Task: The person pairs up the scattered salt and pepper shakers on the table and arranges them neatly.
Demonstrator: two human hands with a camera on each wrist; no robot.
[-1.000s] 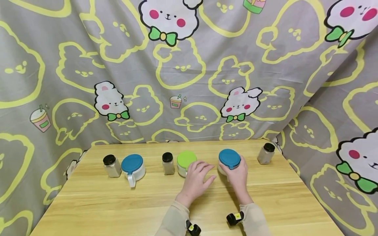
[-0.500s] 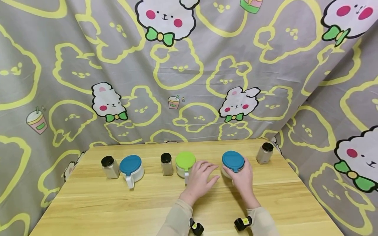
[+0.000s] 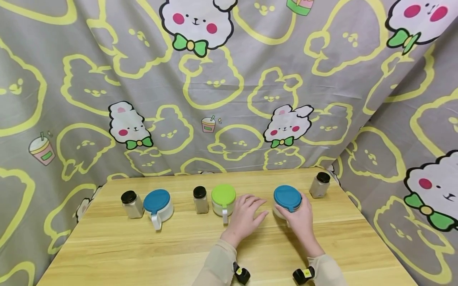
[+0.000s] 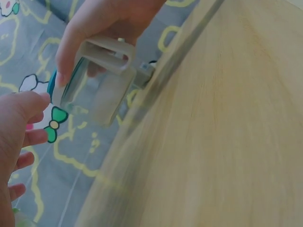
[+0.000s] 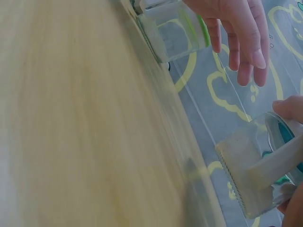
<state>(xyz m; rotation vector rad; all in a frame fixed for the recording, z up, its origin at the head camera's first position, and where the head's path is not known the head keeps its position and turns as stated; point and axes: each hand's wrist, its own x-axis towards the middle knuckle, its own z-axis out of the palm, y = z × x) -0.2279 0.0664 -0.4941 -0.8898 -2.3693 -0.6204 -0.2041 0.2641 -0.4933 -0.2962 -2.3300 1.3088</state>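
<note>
My right hand grips a glass seasoning jar with a blue lid and a pale handle, its thumb and fingers on either side near the lid. In the right wrist view the jar appears raised off the tabletop, with curtain visible beneath its base. My left hand hovers with fingers spread and nothing in them. Just left of it stands a matching jar with a green lid, its handle toward me; the hand partly covers its right side.
The wooden table also bears a second blue-lidded jar and black-capped square bottles: one at far left, one left of the green lid, one at back right. A patterned curtain hangs behind.
My right hand has carried the blue-lidded jar to the right, toward the back-right bottle. My left hand has drifted slightly right, uncovering the green-lidded jar's handle.
</note>
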